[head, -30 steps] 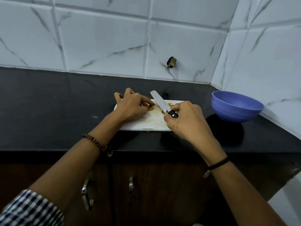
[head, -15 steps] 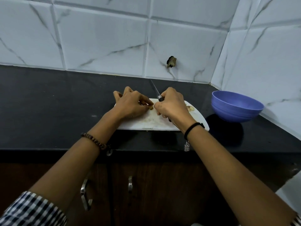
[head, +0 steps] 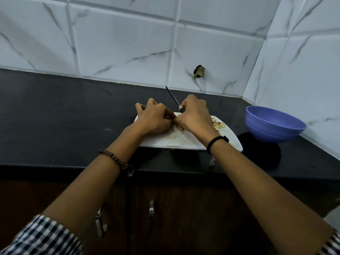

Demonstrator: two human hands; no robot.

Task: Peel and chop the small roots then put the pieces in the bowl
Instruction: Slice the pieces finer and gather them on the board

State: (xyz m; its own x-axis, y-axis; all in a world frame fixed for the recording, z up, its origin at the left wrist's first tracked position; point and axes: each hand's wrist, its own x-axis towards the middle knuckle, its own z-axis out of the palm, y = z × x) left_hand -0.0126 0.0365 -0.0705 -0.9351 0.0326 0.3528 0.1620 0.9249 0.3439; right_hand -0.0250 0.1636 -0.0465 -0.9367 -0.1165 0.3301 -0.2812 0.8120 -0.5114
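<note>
A: Entry, chopping stage. Where is the root?

B: One small root (head: pixel 168 117), over the cutting board (head: pixel 184 141), between the two hands. Fingers hide nearly all of it, so I cannot tell its long axis.

A: Grips?

B: The left hand (head: pixel 153 117) is curled, its fingertips pinching the root at the point where the hands meet. The right hand (head: pixel 195 115) is wrapped tight round the handle of the knife (head: pixel 173 98). The blade sticks up and away, slanting far-left toward the tiled wall, its tip well off the board.

A: So what does the next move turn on?

B: The root sits just left of the knife hand and below the blade, at the heel end. My judgement: the blade must tip down and leftward to meet it. The left hand is nearer and steadies it.

A: Counts?

B: One knife, one board, one blue bowl (head: pixel 274 126). One heap of pale cut pieces (head: pixel 218 124) at the board's right end, perhaps four or five; they overlap, so there is no firm count. No pieces visible in the bowl from here. It stands on the black counter (head: pixel 55 116), right of the board and apart from it, on the right hand's side.
</note>
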